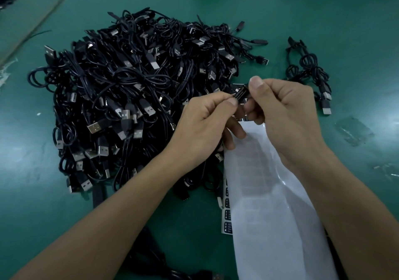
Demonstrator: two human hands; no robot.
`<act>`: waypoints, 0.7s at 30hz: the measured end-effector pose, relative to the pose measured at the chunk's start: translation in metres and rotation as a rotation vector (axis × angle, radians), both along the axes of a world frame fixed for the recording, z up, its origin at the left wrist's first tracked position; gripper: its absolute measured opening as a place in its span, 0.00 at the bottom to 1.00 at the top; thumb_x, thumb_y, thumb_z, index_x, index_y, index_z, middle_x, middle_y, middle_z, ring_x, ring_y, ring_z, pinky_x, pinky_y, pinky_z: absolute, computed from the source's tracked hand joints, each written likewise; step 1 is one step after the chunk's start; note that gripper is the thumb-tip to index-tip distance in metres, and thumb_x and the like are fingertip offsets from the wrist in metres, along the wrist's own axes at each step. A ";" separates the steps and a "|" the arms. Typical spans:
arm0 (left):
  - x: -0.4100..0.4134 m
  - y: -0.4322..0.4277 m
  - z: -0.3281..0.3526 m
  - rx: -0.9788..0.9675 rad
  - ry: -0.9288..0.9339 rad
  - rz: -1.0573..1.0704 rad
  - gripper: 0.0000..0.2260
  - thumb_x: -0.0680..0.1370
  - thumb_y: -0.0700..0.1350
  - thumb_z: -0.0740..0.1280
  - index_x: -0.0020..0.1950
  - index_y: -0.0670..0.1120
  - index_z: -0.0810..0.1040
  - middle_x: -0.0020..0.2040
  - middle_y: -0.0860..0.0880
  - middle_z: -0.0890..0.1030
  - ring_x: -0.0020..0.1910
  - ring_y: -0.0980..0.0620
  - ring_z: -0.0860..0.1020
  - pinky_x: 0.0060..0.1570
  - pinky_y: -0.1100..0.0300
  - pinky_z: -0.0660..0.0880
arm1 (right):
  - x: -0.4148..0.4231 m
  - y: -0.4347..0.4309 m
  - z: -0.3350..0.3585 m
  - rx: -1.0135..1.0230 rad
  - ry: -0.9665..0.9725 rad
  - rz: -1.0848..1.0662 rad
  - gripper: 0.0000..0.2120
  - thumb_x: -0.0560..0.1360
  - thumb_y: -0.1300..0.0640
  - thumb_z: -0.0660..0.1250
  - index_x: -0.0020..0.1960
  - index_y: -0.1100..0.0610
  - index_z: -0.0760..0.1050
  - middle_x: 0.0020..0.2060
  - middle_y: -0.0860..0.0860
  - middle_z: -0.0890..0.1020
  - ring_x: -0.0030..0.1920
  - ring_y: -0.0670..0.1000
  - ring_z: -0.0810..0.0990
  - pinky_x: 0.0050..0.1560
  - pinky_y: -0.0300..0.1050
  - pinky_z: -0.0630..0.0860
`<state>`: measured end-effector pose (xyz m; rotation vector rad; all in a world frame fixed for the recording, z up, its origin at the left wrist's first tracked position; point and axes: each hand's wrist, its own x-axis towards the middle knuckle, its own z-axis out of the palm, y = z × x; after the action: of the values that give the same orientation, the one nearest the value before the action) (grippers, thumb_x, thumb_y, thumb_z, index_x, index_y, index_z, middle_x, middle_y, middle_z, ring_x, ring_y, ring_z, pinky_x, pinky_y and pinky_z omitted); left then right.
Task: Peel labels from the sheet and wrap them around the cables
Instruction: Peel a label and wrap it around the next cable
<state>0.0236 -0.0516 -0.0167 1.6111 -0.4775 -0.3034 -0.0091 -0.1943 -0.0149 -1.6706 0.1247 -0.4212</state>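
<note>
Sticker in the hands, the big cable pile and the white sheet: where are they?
label [240, 94], head view, on its printed black face.
cable pile [129, 81], head view, middle of the heap.
label sheet [269, 215], head view, on its bare white middle.

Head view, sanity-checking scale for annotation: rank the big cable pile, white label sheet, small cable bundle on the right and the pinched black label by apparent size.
1. big cable pile
2. white label sheet, though nearness to the camera inflates it
3. small cable bundle
4. black label
</note>
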 end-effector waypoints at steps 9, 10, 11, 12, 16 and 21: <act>0.007 0.003 0.006 -0.041 -0.083 0.170 0.12 0.82 0.38 0.65 0.40 0.41 0.83 0.28 0.54 0.76 0.25 0.59 0.72 0.27 0.68 0.70 | -0.005 0.003 0.006 0.015 0.098 0.059 0.20 0.82 0.45 0.61 0.42 0.57 0.82 0.32 0.52 0.83 0.32 0.48 0.79 0.33 0.41 0.74; 0.008 0.004 0.009 -0.056 -0.099 0.189 0.12 0.82 0.38 0.65 0.41 0.42 0.83 0.28 0.56 0.76 0.27 0.60 0.72 0.29 0.68 0.70 | -0.007 0.005 0.007 -0.028 0.115 0.081 0.19 0.79 0.42 0.63 0.44 0.57 0.82 0.33 0.52 0.83 0.32 0.47 0.80 0.33 0.40 0.74; 0.008 0.005 0.014 -0.073 -0.116 0.211 0.11 0.82 0.38 0.65 0.42 0.44 0.83 0.29 0.58 0.77 0.28 0.62 0.73 0.31 0.69 0.71 | -0.008 0.007 0.008 -0.062 0.132 0.109 0.18 0.76 0.40 0.66 0.45 0.55 0.81 0.34 0.51 0.84 0.33 0.47 0.81 0.33 0.39 0.76; 0.009 0.005 0.018 -0.090 -0.129 0.237 0.11 0.82 0.38 0.65 0.42 0.44 0.83 0.30 0.59 0.78 0.29 0.63 0.74 0.33 0.70 0.72 | -0.010 0.010 0.009 -0.095 0.155 0.137 0.18 0.72 0.37 0.69 0.46 0.53 0.80 0.36 0.49 0.85 0.34 0.46 0.83 0.33 0.39 0.77; 0.012 0.008 0.030 -0.155 -0.122 0.343 0.10 0.80 0.42 0.65 0.42 0.50 0.82 0.31 0.60 0.77 0.33 0.62 0.73 0.37 0.69 0.72 | -0.015 0.023 0.007 -0.261 0.165 0.290 0.14 0.69 0.43 0.77 0.50 0.47 0.80 0.38 0.45 0.85 0.36 0.42 0.83 0.33 0.33 0.75; 0.014 0.010 0.031 -0.190 -0.039 0.372 0.15 0.82 0.42 0.63 0.35 0.51 0.77 0.29 0.56 0.73 0.31 0.57 0.71 0.34 0.63 0.72 | -0.018 0.034 0.000 -0.327 0.079 0.353 0.05 0.76 0.52 0.73 0.43 0.52 0.81 0.32 0.47 0.81 0.29 0.43 0.74 0.31 0.33 0.69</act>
<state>0.0380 -0.0416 0.0139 1.4867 -0.2211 0.0526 -0.0271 -0.1602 -0.0150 -1.9843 -0.1901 -0.1106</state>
